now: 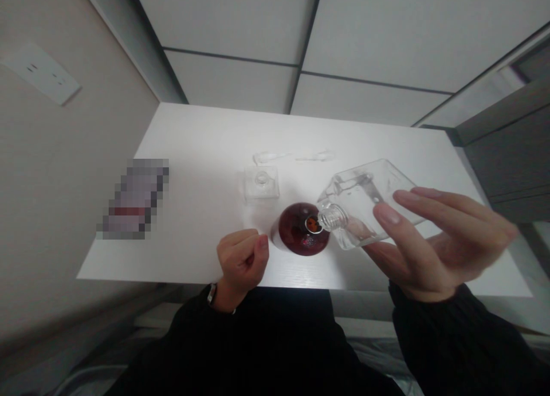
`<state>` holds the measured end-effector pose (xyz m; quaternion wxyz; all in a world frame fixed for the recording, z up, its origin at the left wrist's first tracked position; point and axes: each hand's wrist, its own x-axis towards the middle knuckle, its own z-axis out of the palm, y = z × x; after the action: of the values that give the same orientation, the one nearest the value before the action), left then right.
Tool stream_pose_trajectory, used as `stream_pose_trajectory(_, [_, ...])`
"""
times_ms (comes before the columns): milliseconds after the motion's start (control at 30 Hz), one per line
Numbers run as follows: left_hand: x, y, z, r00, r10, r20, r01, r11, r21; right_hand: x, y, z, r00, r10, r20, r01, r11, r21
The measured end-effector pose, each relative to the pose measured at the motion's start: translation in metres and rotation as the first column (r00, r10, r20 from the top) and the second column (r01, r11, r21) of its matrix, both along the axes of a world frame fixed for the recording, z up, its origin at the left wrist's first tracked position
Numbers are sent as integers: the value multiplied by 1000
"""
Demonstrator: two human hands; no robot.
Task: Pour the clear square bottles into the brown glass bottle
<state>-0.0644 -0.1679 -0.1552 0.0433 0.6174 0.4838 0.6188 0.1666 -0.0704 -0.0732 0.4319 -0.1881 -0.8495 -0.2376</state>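
Right hand (433, 253) tips glass bottle (365, 204) above white table (206, 155).

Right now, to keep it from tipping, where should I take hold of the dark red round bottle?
Best the bottle's rounded belly, coming from the left beside your left hand: the clear square bottle tilts in from the right, its threaded neck over the mouth, blocking the top and right.

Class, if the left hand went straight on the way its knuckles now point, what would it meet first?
Probably the red bottle: the left hand sits close beside it and points toward it, though the camera angle makes the gap hard to judge.
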Motion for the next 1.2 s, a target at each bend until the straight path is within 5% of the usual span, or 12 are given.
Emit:
stream_pose_trajectory(567, [0,1,0,1000,0,6,0,1000,13,1,2,4,1000,-19,24,19,1000,17])
stream_pose_trajectory(767, [-1,1,-1,1000,-5,-2,5,1000,10,-2,11,5,998,58,-17,-56,991,124])
stream_pose_trajectory(1200, [-1,0,-3,1000,-12,15,12,1000,9,-3,9,8,1000,22,-18,-20,996,89])
